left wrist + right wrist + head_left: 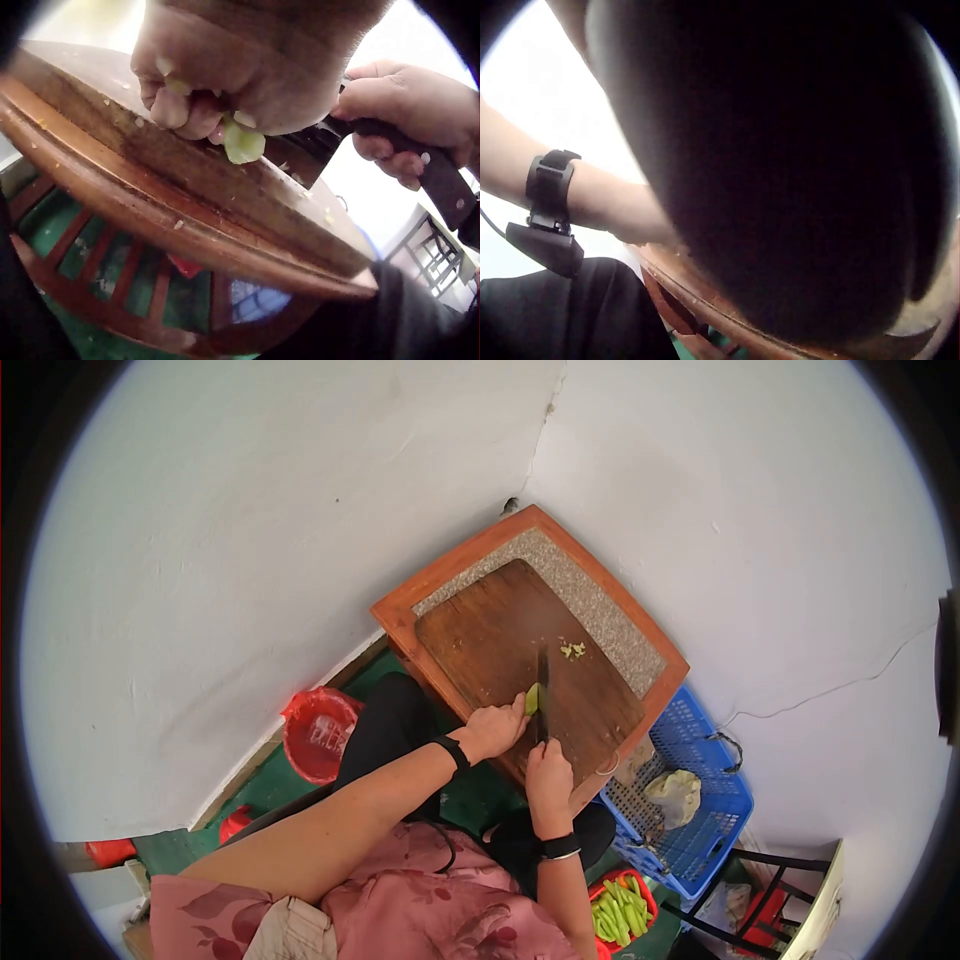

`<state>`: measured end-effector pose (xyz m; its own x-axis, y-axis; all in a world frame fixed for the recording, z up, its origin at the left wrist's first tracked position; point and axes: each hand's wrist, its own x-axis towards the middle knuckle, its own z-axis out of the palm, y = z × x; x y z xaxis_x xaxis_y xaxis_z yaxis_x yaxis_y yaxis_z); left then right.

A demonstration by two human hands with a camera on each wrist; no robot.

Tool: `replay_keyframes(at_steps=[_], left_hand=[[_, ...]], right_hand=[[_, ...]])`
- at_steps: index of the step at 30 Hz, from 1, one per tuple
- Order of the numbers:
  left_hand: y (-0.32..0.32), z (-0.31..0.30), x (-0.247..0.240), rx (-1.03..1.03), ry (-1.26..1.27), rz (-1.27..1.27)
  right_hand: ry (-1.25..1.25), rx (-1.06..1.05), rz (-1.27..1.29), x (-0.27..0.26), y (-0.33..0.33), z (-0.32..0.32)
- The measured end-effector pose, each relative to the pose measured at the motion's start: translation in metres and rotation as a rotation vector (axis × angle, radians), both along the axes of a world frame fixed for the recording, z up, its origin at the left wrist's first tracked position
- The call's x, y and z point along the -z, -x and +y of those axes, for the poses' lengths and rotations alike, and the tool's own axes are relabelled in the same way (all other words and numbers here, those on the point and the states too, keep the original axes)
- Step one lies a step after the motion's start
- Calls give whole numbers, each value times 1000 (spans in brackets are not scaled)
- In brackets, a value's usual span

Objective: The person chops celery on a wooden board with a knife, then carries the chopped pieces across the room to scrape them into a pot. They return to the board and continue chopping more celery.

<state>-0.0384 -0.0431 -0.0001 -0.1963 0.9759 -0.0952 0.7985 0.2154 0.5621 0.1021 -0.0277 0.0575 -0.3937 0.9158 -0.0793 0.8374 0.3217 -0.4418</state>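
Observation:
A wooden cutting board (490,620) lies on a small table, and on it my left hand (497,729) holds a green vegetable piece (532,700). In the left wrist view the fingers of the left hand (225,67) curl round the piece (244,144), with small bits stuck to them. My right hand (549,785) grips the dark handle of a knife (543,690), its blade against the right side of the piece. Chopped bits (573,650) lie beyond the blade. A large dark shape hides most of the right wrist view.
A blue basket (735,805) with a plastic bag (676,798) stands right of the table (640,645). Below it, a red container (650,905) holds long green vegetables (618,912). A red bucket (318,735) is at the left, and white walls (250,540) meet behind the table.

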Motion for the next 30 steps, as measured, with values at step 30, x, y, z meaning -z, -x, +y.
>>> replay_keyframes(at_steps=[30], left_hand=[[0, 1, -7, -19, 52, -68]], right_hand=[[85, 18, 8, 0, 25, 18]])
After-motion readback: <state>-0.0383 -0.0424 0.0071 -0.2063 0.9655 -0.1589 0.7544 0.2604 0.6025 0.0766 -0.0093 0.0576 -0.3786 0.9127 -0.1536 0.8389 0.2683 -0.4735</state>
